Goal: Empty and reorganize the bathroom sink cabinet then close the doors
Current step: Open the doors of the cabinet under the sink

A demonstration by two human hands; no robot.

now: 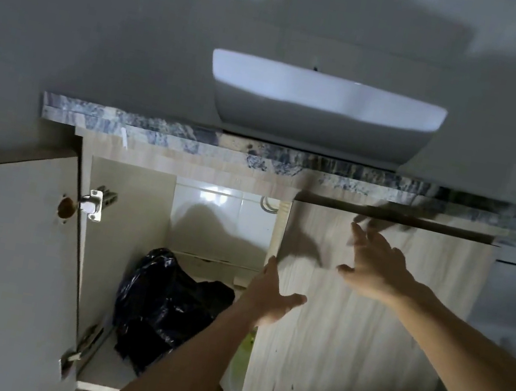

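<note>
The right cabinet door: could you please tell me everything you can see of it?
The right cabinet door is a flat panel that looks like pale wood-grain laminate, with no handle in view. It hangs under the stone-look countertop, nearly shut or shut. The left hand holds its free left edge, thumb spread on the front. The right hand is spread open, blurred, at its upper face; contact is unclear.
</note>
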